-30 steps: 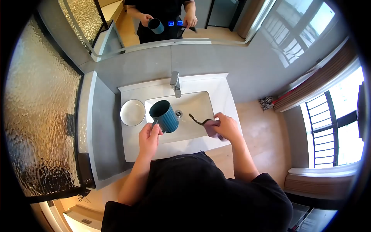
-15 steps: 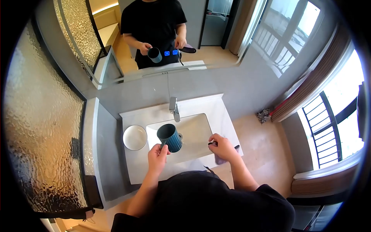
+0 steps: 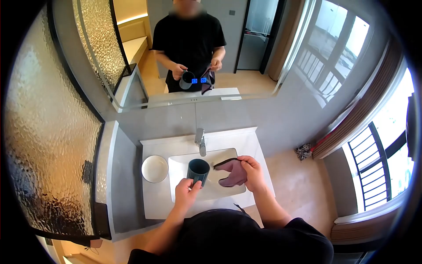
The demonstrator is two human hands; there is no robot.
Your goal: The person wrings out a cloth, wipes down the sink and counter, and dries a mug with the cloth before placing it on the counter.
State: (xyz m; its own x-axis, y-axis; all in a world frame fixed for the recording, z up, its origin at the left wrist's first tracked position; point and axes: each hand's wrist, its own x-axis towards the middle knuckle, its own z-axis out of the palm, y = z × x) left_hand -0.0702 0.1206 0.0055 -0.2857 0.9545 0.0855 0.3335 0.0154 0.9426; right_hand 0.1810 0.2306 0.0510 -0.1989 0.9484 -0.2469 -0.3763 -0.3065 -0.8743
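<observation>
A dark teal ribbed mug (image 3: 198, 171) is upright above the left part of the white sink (image 3: 176, 165), its open top showing. My left hand (image 3: 188, 192) is closed on the mug's handle. A mauve cloth with dark edging (image 3: 234, 174) hangs over the right part of the sink, pinched at its upper right by my right hand (image 3: 253, 172). Mug and cloth are apart. Behind them the chrome faucet (image 3: 200, 141) stands at the back of the sink.
A white bowl (image 3: 154, 169) sits on the white counter (image 3: 154, 200) left of the sink. A mirror (image 3: 237, 48) above shows my reflection. A textured glass panel (image 3: 48, 132) is at the left; a curtain (image 3: 351, 108) and window railing (image 3: 369, 163) are at the right.
The cloth has come up from beside the counter's right edge to over the sink, spread out in my right hand. My left hand has shifted slightly with the mug, which is now more upright.
</observation>
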